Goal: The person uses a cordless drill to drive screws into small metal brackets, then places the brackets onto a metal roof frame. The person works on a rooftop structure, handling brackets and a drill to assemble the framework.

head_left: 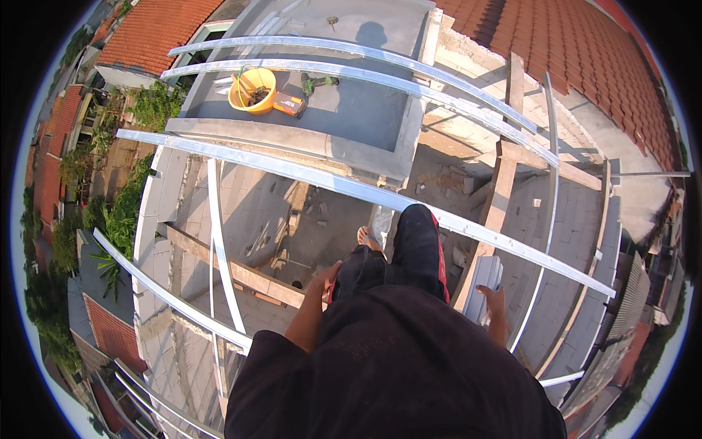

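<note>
My right hand (497, 304) is at my right side, thumb and fingers around a short bundle of silver metal channels (488, 272). The bundle stands close to a wooden beam; whether it rests on it I cannot tell. My left hand (324, 279) lies against my left thigh with nothing visible in it, its fingers partly hidden by the trouser leg. In front of my knees a long silver metal batten (351, 187) crosses from left to right. One bare foot (368, 238) shows below it, beside my dark trousers.
Two more battens (351, 71) span farther ahead. Beyond lies a grey slab (365, 110) with a yellow bucket (253, 91), an orange-and-black box (289, 104) and a green cordless drill (317, 83). Wooden beams (499, 192) cross an open drop with a rubble-strewn floor (333, 212) far below.
</note>
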A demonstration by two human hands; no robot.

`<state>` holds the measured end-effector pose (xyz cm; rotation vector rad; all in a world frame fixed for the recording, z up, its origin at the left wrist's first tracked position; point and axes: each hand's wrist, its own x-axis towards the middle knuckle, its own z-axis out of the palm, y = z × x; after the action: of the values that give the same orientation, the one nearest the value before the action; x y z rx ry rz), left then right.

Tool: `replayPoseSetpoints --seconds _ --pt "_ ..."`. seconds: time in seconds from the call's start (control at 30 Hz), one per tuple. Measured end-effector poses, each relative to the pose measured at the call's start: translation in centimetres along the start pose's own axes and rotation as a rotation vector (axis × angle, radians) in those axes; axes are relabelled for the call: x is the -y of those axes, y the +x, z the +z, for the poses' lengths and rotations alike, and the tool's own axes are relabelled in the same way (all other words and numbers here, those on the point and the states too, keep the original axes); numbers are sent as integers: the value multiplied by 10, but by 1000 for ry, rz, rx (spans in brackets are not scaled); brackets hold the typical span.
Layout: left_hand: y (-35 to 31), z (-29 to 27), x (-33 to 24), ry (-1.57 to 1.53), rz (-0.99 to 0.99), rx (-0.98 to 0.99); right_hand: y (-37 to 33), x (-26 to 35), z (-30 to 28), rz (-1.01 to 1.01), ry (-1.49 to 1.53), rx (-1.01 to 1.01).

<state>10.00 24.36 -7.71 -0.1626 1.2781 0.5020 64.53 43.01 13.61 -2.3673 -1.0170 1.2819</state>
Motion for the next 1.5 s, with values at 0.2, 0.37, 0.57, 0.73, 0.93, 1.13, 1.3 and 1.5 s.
replayPoseSetpoints --seconds 0.2,0.37,0.57,0.73,0.93,1.13,1.3,1.5 --pt "-19 31 -37 -154 22 -74 34 16 14 80 -54 -43" --pt "20 14 -38 -183 77 -151 97 79 38 50 -82 90" --pt "-4 44 -156 -95 48 -138 180 221 77 -77 -172 158" --pt "21 67 -248 300 434 -145 295 396 163 -298 -115 330" --pt "24 109 -422 282 -124 -332 366 682 284 -379 -666 321" --pt "-27 131 -533 -139 52 -811 363 839 326 -641 -732 423" --pt "-76 106 -629 -599 282 -891 368 891 372 -602 -550 673" --pt "-76 102 -647 -438 199 -961 314 930 464 -677 -656 824"
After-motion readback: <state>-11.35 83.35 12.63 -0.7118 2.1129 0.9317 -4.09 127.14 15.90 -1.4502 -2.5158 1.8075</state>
